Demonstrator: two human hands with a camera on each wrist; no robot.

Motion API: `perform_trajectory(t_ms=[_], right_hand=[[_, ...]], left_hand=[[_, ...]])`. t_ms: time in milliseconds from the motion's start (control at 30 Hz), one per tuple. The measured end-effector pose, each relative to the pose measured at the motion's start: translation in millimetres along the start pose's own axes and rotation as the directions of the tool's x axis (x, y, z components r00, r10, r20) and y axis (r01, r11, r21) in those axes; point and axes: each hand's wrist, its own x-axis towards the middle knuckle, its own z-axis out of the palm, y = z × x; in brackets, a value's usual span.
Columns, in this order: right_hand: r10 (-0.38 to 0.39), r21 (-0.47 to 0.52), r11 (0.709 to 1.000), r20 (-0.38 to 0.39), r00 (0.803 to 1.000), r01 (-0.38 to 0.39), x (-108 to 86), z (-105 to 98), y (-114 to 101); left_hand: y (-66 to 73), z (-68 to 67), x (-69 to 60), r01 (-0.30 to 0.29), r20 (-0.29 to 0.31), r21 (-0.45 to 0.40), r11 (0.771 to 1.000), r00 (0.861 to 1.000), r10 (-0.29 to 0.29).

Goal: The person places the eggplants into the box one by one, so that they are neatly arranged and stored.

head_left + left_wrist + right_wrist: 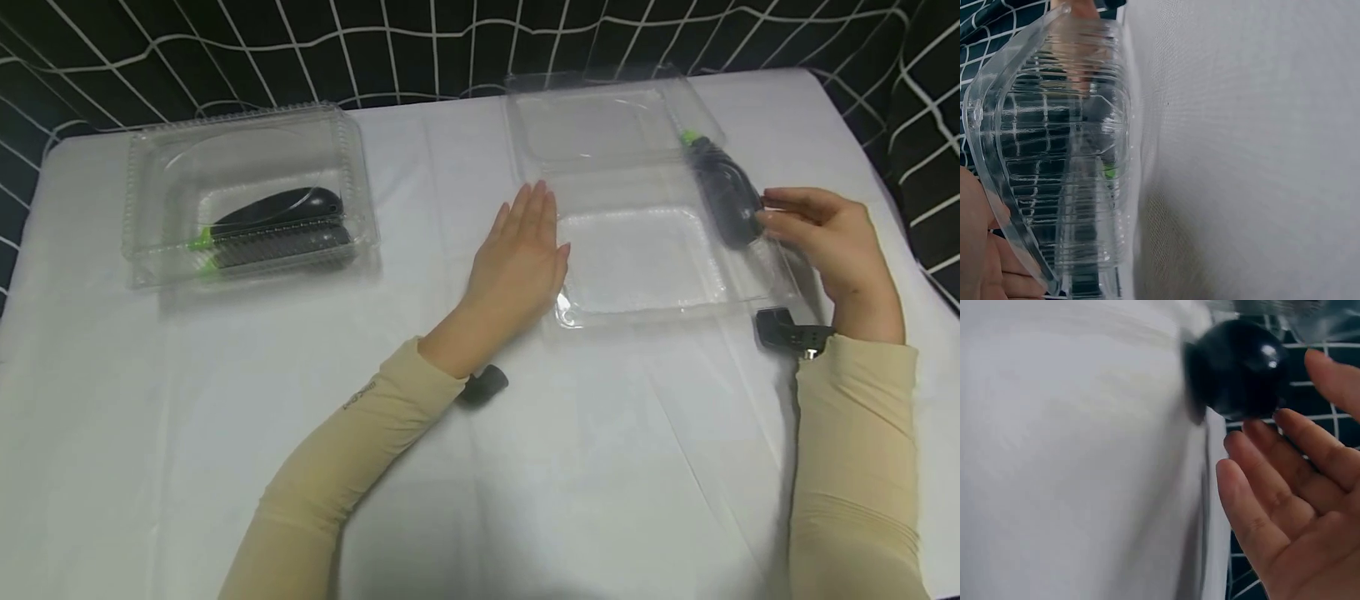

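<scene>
Rests left hand (517,254), straight-fingered and released, against the left edge of one open box (637,258), of two clear boxes on one desk (600,467). Touches one black tool (727,196), green-tipped, at that box's right side with right hand (836,242), loosely spread and released; cannot tell whether inside or outside. Shows in second box (167,196), farther left, at least one like tool (273,208); cannot tell a second from a reflection.

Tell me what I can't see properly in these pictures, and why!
Head view: the sleeve lettering is too small to read.
Head view: whether the left box holds one dark object or two; its ribbed clear wall muddles things.
Left wrist view: the left hand is cut off by the left edge.
Right wrist view: clear plastic is cut off by the top edge.
</scene>
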Motion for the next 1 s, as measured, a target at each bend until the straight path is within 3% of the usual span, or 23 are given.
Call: perform_trajectory(t_ms=[133,433,700,1000], right_hand=[[0.049,-0.072,0.996,0.021,0.999,-0.047,-12.3,13,-22],[0.065,-0.184,0.981,0.042,0.997,-0.056,-13.8,19,-27],[0.101,-0.162,0.982,0.003,0.995,-0.1,-12.7,23,-27],[0.096,-0.014,0.995,-0.043,0.994,-0.097,-10.5,22,-20]], left_hand=[[-1.3,1.3,-0.9,0.005,-0.006,-0.047,0.999,1.0,-0.006],[-2.0,3.7,-2.3,-0.005,-0.05,-0.114,0.994,0.999,0.0],[-2.4,4.7,-2.8,-0.005,-0.059,-0.13,0.992,0.998,-0.003],[-2.4,6.4,-2.2,-0.007,-0.062,-0.124,0.992,0.998,-0.001]])
